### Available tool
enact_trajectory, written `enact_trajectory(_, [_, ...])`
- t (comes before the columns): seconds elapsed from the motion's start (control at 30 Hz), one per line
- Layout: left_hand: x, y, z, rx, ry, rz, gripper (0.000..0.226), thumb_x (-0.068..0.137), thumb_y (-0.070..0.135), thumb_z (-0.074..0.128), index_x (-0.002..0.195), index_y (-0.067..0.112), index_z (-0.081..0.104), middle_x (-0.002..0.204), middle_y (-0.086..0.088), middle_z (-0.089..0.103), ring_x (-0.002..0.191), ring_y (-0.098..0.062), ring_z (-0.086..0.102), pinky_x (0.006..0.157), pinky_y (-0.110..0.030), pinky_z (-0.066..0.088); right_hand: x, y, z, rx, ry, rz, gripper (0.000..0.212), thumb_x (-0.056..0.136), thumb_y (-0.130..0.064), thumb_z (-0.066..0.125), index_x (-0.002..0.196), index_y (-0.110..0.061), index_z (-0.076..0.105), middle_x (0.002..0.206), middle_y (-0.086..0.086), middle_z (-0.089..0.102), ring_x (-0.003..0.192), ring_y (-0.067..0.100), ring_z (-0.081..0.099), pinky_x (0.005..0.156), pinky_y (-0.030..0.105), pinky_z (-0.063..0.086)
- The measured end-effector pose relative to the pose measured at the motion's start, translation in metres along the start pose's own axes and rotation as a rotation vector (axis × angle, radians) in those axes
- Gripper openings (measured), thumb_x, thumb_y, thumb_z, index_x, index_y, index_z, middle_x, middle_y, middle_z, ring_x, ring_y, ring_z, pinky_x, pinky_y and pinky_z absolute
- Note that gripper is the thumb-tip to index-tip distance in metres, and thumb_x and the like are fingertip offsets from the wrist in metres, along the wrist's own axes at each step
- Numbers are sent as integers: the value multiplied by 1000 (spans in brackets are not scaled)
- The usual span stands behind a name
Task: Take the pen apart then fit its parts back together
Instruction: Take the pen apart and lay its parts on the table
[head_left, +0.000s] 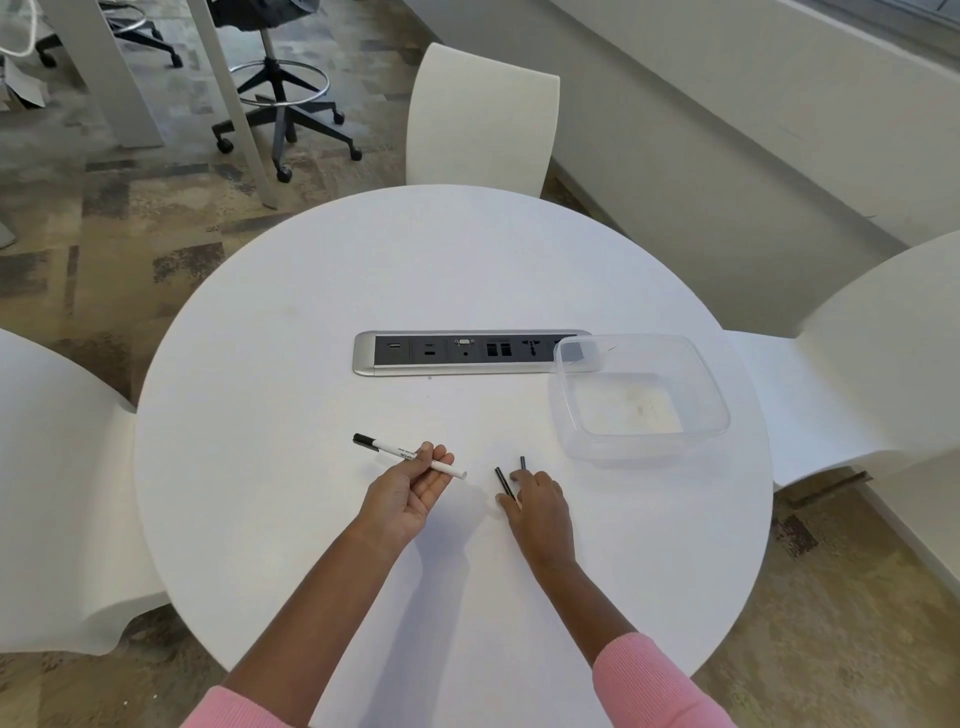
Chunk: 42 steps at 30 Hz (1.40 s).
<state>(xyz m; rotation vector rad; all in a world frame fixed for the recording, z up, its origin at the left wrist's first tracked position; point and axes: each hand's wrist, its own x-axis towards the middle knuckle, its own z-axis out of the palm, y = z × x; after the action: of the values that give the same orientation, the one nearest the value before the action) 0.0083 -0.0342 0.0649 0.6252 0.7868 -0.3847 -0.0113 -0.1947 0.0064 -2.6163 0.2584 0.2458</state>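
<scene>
One pen barrel (395, 451), two black rods (502, 479), one tub (719, 395), three chairs (483, 119).

Both forearms reach over the tabletop (291, 395), the left angled toward 1 o'clock, the right toward 11. The left hand (410, 493) lies palm up, fingertips pinching the pen barrel (400, 452). The right hand (537, 506), palm down, pinches a thin black rod (501, 480).

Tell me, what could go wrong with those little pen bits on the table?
1. The thin black rod and the short black piece lie loose on the smooth round table, outside the clear tub. A nudge from the right hand, which is right on them, might roll them away.
2. The left hand holds the pen body just at its fingertips, so it might slip and drop.
</scene>
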Motion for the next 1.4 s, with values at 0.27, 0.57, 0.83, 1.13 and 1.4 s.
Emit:
enact_trajectory(0.27, [9, -4, -4, 248, 16, 80, 8, 89, 5, 55, 84, 4, 61, 69, -4, 74, 69, -17, 68, 64, -26, 57, 0, -26, -20, 594, -85, 133, 29, 92, -25, 50, 75, -8, 66, 63, -5, 59, 58, 11, 53, 47, 8, 37])
enact_trajectory(0.57, [12, -12, 2, 589, -51, 153, 10, 86, 12, 60, 93, 6, 65, 87, -2, 69, 78, -15, 64, 66, -19, 51, -5, -45, -41, 849, -617, 122, 27, 89, -30, 56, 67, -17, 62, 68, -1, 62, 53, 1, 54, 53, 9, 44])
enact_trajectory(0.83, [19, -24, -3, 1115, 48, 560, 26, 94, 19, 46, 95, 6, 69, 99, -15, 72, 89, -23, 63, 83, -31, 46, -4, -41, -38, 974, -736, 172, 11, 89, -16, 55, 79, -14, 60, 72, -1, 73, 59, 2, 64, 60, 11, 53])
enact_trajectory(1.13, [62, -38, -58, 1897, 127, 806, 52, 99, 28, 29, 147, 17, 13, 158, -8, 5, 145, -23, 1, 117, -36, 3, -3, -36, -24, 1065, -295, 294, 21, 83, 11, 48, 76, -7, 57, 70, 8, 55, 66, 16, 58, 68, 18, 54])
enact_trajectory(1.4, [69, -42, -75, 1894, 83, 979, 48, 97, 21, 39, 142, 10, 29, 154, -15, 19, 143, -31, 17, 117, -41, 8, -16, -32, -14, 1457, -341, 432, 17, 90, -4, 52, 75, -3, 61, 69, 6, 63, 62, 14, 65, 65, 19, 59])
